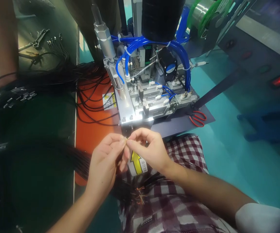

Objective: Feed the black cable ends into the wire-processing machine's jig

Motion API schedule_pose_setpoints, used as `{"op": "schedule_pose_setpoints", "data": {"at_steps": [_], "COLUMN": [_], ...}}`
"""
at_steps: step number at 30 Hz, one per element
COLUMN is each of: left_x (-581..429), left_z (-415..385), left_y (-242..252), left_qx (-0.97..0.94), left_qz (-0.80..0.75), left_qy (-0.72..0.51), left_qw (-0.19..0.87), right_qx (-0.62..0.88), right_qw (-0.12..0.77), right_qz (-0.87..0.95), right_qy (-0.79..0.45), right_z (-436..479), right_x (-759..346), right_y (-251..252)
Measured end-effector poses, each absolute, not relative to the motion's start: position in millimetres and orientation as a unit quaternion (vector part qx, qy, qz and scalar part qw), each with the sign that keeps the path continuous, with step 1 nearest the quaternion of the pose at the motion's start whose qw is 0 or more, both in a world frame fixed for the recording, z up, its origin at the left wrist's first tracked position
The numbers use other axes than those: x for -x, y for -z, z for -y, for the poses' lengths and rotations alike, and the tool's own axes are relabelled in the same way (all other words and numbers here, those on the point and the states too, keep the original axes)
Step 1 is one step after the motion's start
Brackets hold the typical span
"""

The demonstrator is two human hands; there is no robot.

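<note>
Pinching fine wire ends (126,139), your left hand (108,156) and right hand (152,148) hold likely light, flimsy strands; grip below the tips.

Left hand (103,158) and right hand (152,149) pinch thin wire ends (126,139) between fingertips, just below frame centre. From there: metal machine (154,106) around 12–1 o'clock, green-flanged spool (203,14) at 1, red-handled cutters (198,118) between 2 and 3, checked cloth (171,207) at 5, black cables (59,68) at 10.

Lap garment (174,205) shows a maroon-and-white check. Right sleeve (259,217) is plain white and ends near the elbow. Left hand (104,158) and right hand (153,150) are bare.
</note>
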State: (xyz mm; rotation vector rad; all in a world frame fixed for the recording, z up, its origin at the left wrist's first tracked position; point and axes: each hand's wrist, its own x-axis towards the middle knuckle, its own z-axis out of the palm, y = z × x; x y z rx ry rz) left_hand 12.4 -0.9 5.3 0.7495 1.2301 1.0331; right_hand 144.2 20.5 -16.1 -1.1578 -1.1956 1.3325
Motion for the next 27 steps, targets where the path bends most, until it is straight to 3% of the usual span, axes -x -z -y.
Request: {"op": "schedule_pose_setpoints", "data": {"at_steps": [4,7,9,17,27], "left_x": [-13,-14,-14,-12,-12], "left_z": [0,-1,0,5,6], "left_y": [-6,-6,-4,2,3], "left_qx": [-0.314,-0.296,-0.294,-0.359,-0.369], "left_qz": [-0.548,-0.564,-0.571,-0.609,-0.605], "left_qy": [-0.451,-0.434,-0.428,-0.358,-0.361], "left_qw": [0.630,0.637,0.636,0.610,0.606], "right_qx": [0.446,0.377,0.357,0.456,0.464], "right_qw": [0.508,0.450,0.399,0.421,0.395], "right_qz": [0.647,0.791,0.831,0.628,0.480], "right_qy": [-0.353,-0.174,-0.152,-0.469,-0.631], "right_z": [-20,-22,-24,-27,-28], "right_x": [-148,-158,-167,-180,-164], "right_y": [23,27,27,19,13]}}
